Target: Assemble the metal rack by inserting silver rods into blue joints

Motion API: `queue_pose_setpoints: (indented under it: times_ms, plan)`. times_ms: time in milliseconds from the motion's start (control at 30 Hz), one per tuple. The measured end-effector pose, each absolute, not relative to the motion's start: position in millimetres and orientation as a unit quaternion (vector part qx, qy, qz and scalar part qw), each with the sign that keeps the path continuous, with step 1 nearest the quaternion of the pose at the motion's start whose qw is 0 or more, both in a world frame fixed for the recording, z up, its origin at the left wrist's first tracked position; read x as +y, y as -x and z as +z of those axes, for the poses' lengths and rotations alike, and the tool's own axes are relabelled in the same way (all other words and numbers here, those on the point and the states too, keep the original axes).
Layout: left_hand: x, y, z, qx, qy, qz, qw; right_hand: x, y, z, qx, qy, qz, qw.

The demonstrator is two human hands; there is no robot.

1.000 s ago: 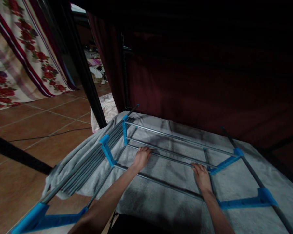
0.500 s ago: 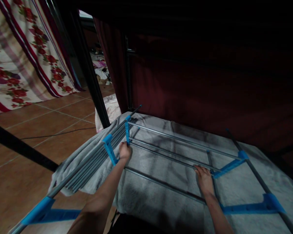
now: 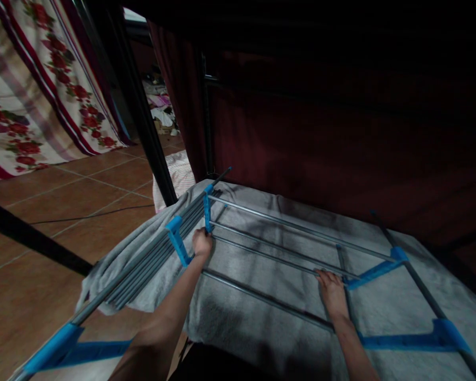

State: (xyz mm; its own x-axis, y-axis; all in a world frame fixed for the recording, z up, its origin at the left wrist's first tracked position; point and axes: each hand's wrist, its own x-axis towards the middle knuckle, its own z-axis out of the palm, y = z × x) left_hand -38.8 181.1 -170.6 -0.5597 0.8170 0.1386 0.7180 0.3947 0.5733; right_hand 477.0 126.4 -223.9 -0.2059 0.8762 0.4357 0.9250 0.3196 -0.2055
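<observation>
Head view, left hand point(image 3: 202, 242) now at bracket point(image 3: 207, 210), right hand point(image 3: 332, 288) still on rod point(image 3: 267, 254)

We see blue brackets point(image 3: 446, 334) and grey rods point(image 3: 301, 227).
Grey blanket point(image 3: 257, 325), maroon curtain point(image 3: 321, 143), brown tiles point(image 3: 35, 196); cream sheet point(image 3: 10, 84) with red flowers, dark-red stripes.

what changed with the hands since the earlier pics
The left hand moved left along the thin metal rod to the lower end of a blue bracket. The right hand stayed near the rod's right end.
</observation>
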Motion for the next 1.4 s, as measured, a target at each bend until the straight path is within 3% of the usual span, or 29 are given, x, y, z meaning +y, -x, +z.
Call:
queue_pose_setpoints:
  times_ms: [533, 1400]
  plan:
    - [184, 33, -156, 0.814, -0.458, 0.332, 0.132, 120, -490, -224, -0.764, 0.590, -0.053, 0.258]
    - [182, 22, -182, 0.804, -0.423, 0.388, 0.153, 113, -500, -226, -0.770, 0.583, -0.063, 0.254]
